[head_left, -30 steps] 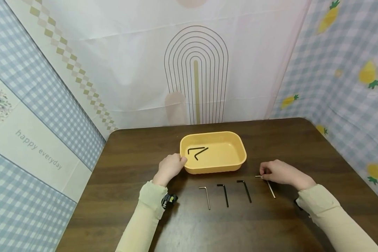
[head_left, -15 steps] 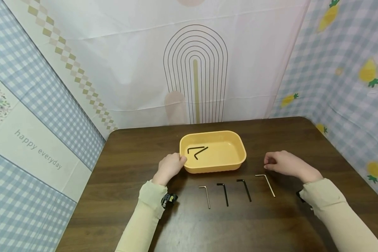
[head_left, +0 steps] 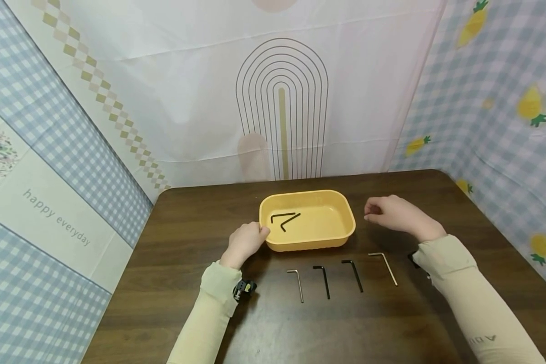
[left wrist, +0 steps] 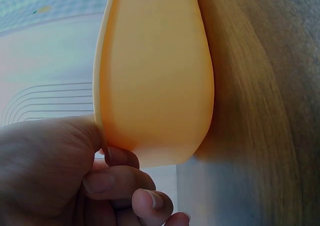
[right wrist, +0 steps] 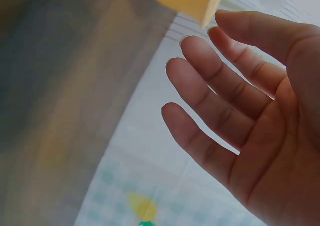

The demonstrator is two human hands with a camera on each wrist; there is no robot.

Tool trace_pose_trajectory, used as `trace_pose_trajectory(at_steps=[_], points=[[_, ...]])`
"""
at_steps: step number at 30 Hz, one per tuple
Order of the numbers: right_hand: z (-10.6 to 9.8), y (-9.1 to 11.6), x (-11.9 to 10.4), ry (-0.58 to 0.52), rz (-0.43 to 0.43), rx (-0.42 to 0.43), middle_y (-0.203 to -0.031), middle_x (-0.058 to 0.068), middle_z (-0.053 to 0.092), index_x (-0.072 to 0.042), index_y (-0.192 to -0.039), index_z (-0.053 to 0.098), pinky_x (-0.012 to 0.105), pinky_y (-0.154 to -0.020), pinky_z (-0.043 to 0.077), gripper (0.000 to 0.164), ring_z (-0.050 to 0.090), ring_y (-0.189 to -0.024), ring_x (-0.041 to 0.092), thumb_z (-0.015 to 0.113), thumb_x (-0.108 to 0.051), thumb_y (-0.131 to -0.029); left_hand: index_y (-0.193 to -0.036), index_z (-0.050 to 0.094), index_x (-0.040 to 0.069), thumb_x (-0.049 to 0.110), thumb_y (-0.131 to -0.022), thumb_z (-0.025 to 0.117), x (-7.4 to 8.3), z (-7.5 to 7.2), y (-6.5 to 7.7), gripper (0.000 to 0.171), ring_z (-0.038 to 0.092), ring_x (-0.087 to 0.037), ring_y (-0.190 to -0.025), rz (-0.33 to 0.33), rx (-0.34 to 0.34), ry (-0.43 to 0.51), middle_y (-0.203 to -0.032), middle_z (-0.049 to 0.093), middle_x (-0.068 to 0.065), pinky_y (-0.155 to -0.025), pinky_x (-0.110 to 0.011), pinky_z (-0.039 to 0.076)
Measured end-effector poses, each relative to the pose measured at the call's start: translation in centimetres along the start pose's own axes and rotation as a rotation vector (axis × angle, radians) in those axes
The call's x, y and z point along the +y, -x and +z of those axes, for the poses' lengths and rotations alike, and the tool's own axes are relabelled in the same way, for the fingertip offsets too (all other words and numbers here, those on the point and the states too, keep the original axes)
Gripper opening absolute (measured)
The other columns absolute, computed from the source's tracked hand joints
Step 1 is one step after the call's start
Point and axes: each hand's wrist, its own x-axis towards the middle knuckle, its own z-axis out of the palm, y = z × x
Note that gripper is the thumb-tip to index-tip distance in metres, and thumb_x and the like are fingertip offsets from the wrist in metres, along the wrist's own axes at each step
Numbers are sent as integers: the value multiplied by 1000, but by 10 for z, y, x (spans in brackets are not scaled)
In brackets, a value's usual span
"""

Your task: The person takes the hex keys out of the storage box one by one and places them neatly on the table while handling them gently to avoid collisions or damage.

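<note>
My left hand (head_left: 245,243) pinches the near left rim of a yellow plastic tray (head_left: 309,245); the left wrist view has the thumb and index finger on the tray's edge (left wrist: 155,75). Two black hex keys (head_left: 283,215) (head_left: 291,222) lie inside the tray at its left end. In the air just right of the tray hovers my right hand (head_left: 400,215), holding nothing, its fingers loosely bent in the right wrist view. On the table before the tray lie a silver hex key (head_left: 300,287), two black hex keys (head_left: 325,283) (head_left: 355,275) and another silver hex key (head_left: 388,268).
The dark wooden table (head_left: 200,212) carries the tray and the row of keys. Behind it hangs a white patterned cloth (head_left: 200,126), with blue checked cloths (head_left: 496,126) at the sides.
My right hand has let go of the rightmost silver hex key, risen off it and moved back and left towards the tray. The left hand stays on the tray's rim.
</note>
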Motion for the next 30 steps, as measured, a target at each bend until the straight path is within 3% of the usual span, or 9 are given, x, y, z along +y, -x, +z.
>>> trace_pose_trajectory(at_steps=[15, 24, 30], points=[[-16, -53, -58, 63, -77, 29, -88, 1, 67, -12, -103, 69, 40, -70, 49, 9, 57, -72, 16, 66, -15, -95, -64, 47, 15, 32, -96, 44, 0, 0, 0, 36, 44, -19, -54, -13, 1, -4, -61, 45, -2, -52, -32, 33], [-27, -82, -87, 52, -138, 50, -89, 2, 68, -12, -98, 68, 42, -75, 50, 5, 61, -77, 19, 68, -15, -94, -63, 46, 15, 31, -95, 44, 0, -3, 0, 36, 43, -19, -53, -8, 5, -10, -61, 44, -2, -51, -33, 33], [-26, -99, -104, 61, -185, 17, -88, 1, 68, -13, -95, 67, 41, -77, 50, 5, 63, -81, 19, 68, -17, -94, -63, 45, 15, 31, -95, 44, 1, -2, 1, 36, 44, -19, -54, -10, 4, -6, -60, 44, -2, -52, -33, 34]])
